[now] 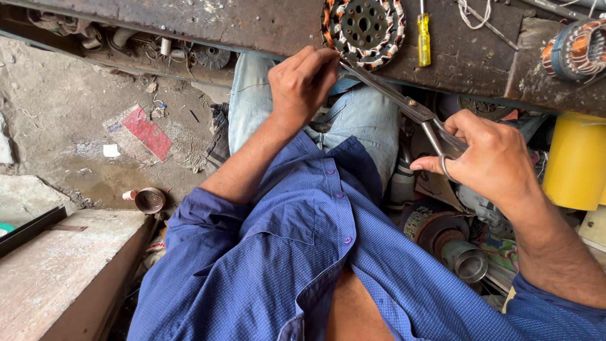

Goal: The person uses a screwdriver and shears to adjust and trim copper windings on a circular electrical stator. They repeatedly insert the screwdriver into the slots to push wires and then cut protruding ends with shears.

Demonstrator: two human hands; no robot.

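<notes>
My right hand grips the handles of long metal scissors, whose blades point up-left toward a round motor stator with copper windings on the dark workbench. My left hand is pinched at the stator's lower left edge, right by the scissor tips; what it pinches is too small to make out. I sit in a blue shirt and jeans, both hands raised in front of me.
A yellow-handled screwdriver lies right of the stator. Another wound stator sits at the bench's right end. A yellow cylinder, motor parts and a metal can crowd the right floor. A small can stands left.
</notes>
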